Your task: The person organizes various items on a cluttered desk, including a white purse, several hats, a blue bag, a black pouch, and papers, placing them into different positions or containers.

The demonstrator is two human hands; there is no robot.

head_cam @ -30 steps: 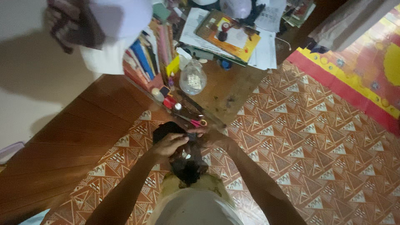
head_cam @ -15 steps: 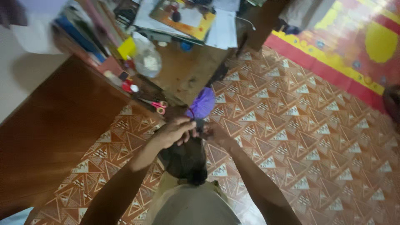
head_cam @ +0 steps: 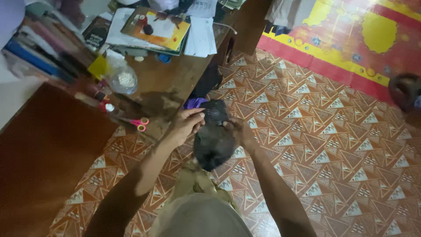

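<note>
Both hands hold a dark, floppy bag-like bundle (head_cam: 213, 140) in front of my body, above the patterned floor. My left hand (head_cam: 187, 123) grips its upper left edge with the fingers curled over it. On the upper right edge sits my right hand (head_cam: 239, 131), pinching the dark material. A bit of purple material (head_cam: 193, 103) shows just behind the bundle, by the left fingers. What is inside the bundle is hidden.
A wooden desk (head_cam: 175, 81) stands ahead on the left with pink-handled scissors (head_cam: 139, 123), a clear bag of white bits (head_cam: 123, 79), books, papers and small bottles. The floor has an orange triangle pattern (head_cam: 333, 145). A red and yellow mat (head_cam: 351, 39) lies beyond.
The purple piece that stood up above my hands half a second ago is now mostly tucked behind the dark bundle. The view has swung left and down; the hands stay together.
</note>
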